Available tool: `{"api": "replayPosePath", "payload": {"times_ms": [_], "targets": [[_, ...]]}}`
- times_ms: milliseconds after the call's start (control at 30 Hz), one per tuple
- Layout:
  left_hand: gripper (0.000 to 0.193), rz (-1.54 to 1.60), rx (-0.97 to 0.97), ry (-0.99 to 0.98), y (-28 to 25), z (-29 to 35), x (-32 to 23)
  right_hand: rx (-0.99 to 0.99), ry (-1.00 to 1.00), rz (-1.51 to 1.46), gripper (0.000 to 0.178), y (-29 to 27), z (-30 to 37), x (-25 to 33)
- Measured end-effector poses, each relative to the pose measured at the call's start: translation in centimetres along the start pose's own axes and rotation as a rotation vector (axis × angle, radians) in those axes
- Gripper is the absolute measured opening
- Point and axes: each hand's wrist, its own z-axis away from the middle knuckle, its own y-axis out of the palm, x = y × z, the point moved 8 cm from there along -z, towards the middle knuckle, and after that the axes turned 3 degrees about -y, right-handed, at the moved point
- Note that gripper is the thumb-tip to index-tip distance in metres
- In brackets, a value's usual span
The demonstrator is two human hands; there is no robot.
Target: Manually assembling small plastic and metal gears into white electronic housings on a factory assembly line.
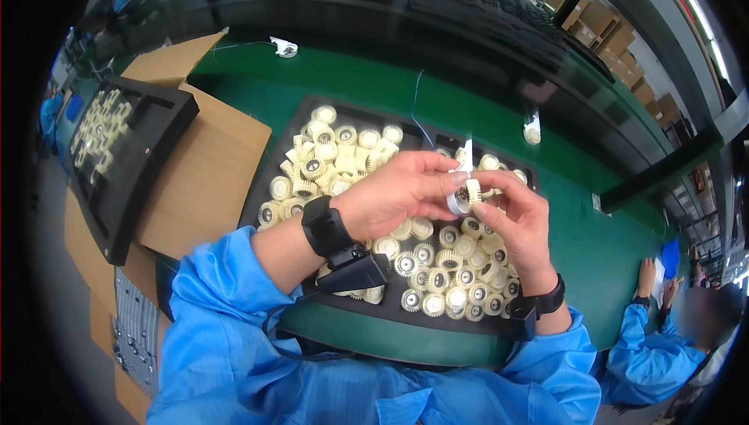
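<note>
Above a black tray (261, 183) full of gears, my two hands meet. My left hand (394, 195) pinches a white plastic piece (467, 157) with a round ring end and a narrow arm pointing up. A small cream toothed gear (474, 191) sits between the thumb and fingers of my right hand (516, 218), right against the ring; whether it touches the ring I cannot tell. Under and around my hands lie several heaps of cream gears (460, 277), some with dark metal centres. A thin blue wire (416, 109) runs up from behind the white piece.
The green bench (367, 74) carries white ring-ended pieces at the far left (286, 48) and far right (532, 130). At left, an open cardboard box (207, 175) stands beside a tilted black tray (160, 140) with more gears. A co-worker in blue (655, 355) is at the right.
</note>
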Motion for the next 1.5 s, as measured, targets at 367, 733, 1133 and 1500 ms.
{"api": "replayPosePath", "payload": {"times_ms": [367, 733, 1133, 1500], "targets": [[0.029, -0.075, -0.027, 0.006, -0.5, 0.1, 0.3, 0.041, -0.036, 0.073, 0.033, 0.6, 0.0, 0.6], [0.029, -0.42, -0.135, 0.193, -1.2, -0.7, -1.8, -0.069, -0.25, 0.471, 0.029, 1.0, -0.3, 4.0], [0.029, -1.023, -0.476, 0.245, -6.9, -15.2, -10.7, 0.504, -0.222, 0.912, 0.024, 2.6, 1.6, 0.1], [0.068, -1.488, -0.647, 0.048, -11.3, -15.4, -10.0, 0.186, -0.176, 0.767, 0.029, 0.4, 0.4, 3.1]]}}
